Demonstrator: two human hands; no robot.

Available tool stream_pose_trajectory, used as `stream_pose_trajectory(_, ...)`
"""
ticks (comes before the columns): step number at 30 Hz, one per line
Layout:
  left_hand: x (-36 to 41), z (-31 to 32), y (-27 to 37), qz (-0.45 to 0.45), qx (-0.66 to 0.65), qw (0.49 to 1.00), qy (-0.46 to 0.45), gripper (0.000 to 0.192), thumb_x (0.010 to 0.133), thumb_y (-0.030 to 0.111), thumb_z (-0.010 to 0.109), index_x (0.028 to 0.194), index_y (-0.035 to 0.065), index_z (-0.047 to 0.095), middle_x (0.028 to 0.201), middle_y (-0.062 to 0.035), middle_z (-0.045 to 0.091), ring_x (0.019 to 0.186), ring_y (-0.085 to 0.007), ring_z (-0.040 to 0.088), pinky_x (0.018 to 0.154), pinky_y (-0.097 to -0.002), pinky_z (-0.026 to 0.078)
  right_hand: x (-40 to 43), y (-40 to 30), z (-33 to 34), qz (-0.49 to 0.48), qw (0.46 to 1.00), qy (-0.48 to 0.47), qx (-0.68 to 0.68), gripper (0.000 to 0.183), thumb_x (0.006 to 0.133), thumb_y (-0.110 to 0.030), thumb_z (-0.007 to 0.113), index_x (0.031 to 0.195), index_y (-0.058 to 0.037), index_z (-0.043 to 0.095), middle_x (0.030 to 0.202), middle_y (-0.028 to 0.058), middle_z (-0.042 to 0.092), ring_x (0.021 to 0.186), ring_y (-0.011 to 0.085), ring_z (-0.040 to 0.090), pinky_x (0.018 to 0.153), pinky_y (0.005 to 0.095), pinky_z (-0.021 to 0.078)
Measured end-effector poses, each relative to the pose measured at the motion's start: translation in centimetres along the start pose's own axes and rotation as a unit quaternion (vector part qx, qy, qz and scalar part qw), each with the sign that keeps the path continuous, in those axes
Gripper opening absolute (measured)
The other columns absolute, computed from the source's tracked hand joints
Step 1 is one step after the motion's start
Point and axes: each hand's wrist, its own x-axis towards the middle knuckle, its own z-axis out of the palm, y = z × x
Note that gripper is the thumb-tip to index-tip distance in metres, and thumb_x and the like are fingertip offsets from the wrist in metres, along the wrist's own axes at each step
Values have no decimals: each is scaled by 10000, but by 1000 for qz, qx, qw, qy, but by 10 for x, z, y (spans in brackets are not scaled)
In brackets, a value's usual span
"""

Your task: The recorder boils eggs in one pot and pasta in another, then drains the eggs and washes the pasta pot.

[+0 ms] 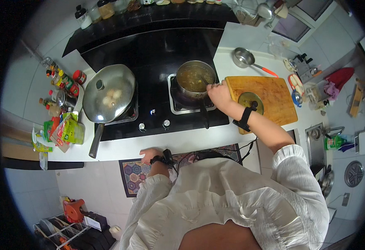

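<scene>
My right hand (217, 93) is closed around the handle of a utensil (204, 80), its lower end sunk in brownish liquid. That liquid fills a metal saucepan (196, 92) on the right burner; the utensil's tip is hidden. My left hand (150, 155) hangs low by the counter's front edge (124, 150), and nothing shows in it. On the left burner stands a wok with a long dark handle (97, 140). Several pale round pieces show through its glass lid (107, 90).
A small glass lid (244, 99) lies on a wooden cutting board (276, 100). Behind the board is a steel pan with an orange handle (265, 70). Bottles and a red-lidded jar (79, 77) crowd the left side. A sink (314, 137) is at the right.
</scene>
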Motion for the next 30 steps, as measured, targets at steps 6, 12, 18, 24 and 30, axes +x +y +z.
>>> stream_pose_trajectory(6, 3, -1, -2, 1, 4, 1000, 4, 414, 755, 292, 455, 1068, 25, 405, 1000, -176, 492, 878, -298, 490, 733, -389, 404, 16, 17, -15, -52, 996, -74, 20, 109, 688, -104, 490, 652, -131, 590, 624, 32, 599, 581, 178, 577, 616, 318, 351)
stream_pose_trajectory(12, 5, 2, -4, 7, 9, 1000, 3, 417, 755, 293, 457, 1070, 25, 403, 1003, -177, 490, 881, -299, 488, 735, -390, 403, 35, 41, -43, -44, 975, -190, 104, 113, 679, -95, 511, 712, -51, 610, 725, 109, 608, 686, 254, 592, 566, 370, 434)
stream_pose_trajectory(18, -8, -9, 6, 18, 10, 1000, -3, 420, 754, 293, 458, 1073, 25, 401, 1007, -178, 488, 884, -301, 487, 737, -391, 402, 60, 74, -34, -53, 915, -318, 241, 184, 717, -126, 461, 773, -11, 592, 735, 148, 584, 716, 286, 555, 621, 348, 426)
stream_pose_trajectory(24, 2, 0, 0, 10, 8, 1000, 3, 423, 754, 293, 459, 1076, 25, 399, 1010, -179, 487, 887, -302, 486, 739, -392, 402, 51, 73, -9, -16, 842, -284, 459, 182, 737, -105, 455, 786, 21, 578, 587, 68, 532, 540, 147, 488, 520, 277, 406)
stream_pose_trajectory(30, 0, -1, 1, 16, 6, 1000, 5, 426, 754, 293, 461, 1079, 25, 397, 1013, -180, 485, 890, -304, 485, 742, -392, 401, 31, 48, 21, 114, 852, -113, 498, 205, 784, -131, 427, 752, 29, 552, 723, 200, 574, 661, 308, 557, 587, 390, 422)
